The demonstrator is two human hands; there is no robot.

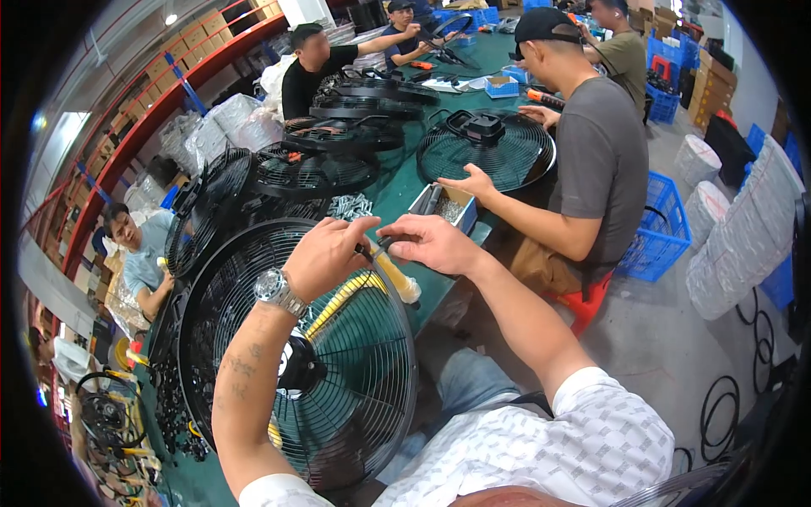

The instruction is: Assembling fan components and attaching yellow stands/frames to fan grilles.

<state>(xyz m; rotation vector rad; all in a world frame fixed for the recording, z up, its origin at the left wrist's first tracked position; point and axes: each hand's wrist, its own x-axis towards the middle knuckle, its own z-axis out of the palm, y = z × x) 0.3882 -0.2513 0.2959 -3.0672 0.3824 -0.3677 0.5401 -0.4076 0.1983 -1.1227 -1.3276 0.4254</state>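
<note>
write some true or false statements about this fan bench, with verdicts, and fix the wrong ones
1. The person's left hand and right hand are close together near the rim of the nearest fan. True.
2. The silver watch is on the right wrist. False: the silver watch is on the left wrist.
3. The tabletop is white. False: the tabletop is green.
4. The nearest co-worker on the right wears a black cap. True.
5. The blue crate behind that co-worker stands on the table. False: the blue crate stands on the floor.
</note>
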